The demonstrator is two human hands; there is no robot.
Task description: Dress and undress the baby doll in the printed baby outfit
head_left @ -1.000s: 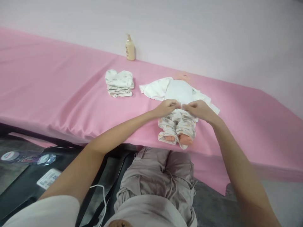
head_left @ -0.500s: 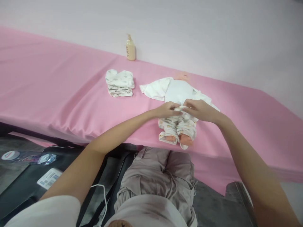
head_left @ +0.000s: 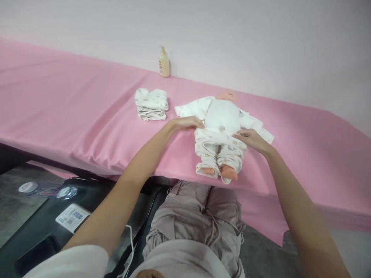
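A baby doll (head_left: 222,116) lies on its back on the pink-covered table (head_left: 72,104), feet toward me, in a white top and printed trousers (head_left: 216,148). My left hand (head_left: 188,122) rests at the doll's left hip, fingers curled on the trouser waistband. At the other side of the waistband my right hand (head_left: 249,139) pinches the printed cloth. The doll's bare feet (head_left: 220,172) stick out near the table's front edge. Its head is mostly hidden behind the white top.
A folded pile of printed baby clothes (head_left: 151,104) lies left of the doll. A cream pump bottle (head_left: 164,62) stands at the back by the wall. Below the table's front edge are my lap, a black case with a label (head_left: 71,217) and a white cable.
My hands have moved apart from the middle of the doll's waist to its two sides, and the trouser waistband now sits higher on the belly. The view has shifted slightly.
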